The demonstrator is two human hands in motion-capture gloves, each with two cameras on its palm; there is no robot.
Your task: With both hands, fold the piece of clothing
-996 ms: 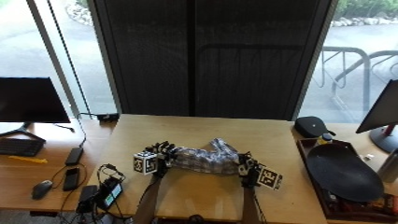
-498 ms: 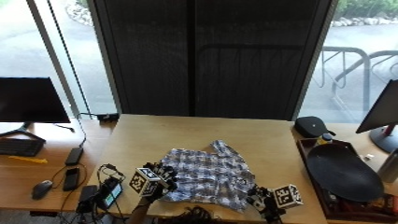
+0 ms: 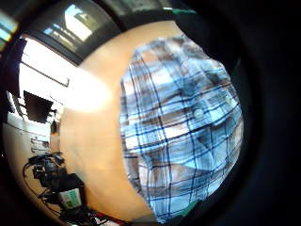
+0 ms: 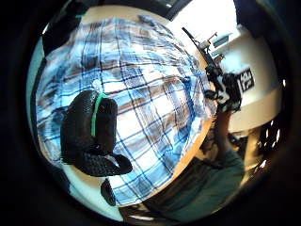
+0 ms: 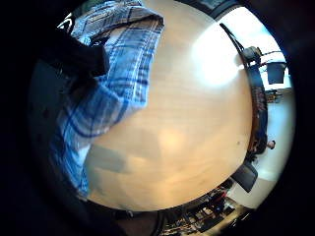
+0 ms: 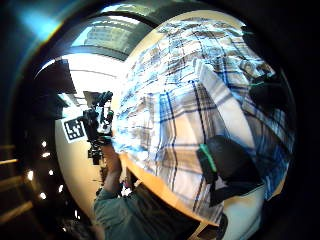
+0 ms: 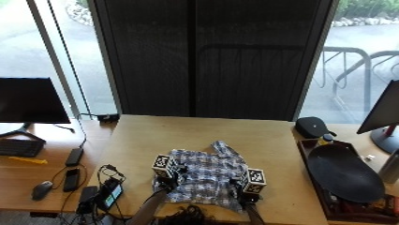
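While the blue-and-white plaid shirt lies spread on the wooden worktop near its front edge, the left hand pinches the cloth at one side and the right hand pinches the other.

In the outside view the left hand and the right hand sit mostly under their markers, so their fingers cannot be made out there. The plaid shirt's near hem hangs past the table edge, partly hidden by the person's head. A hand in the right thumb side palm view is too small to read.
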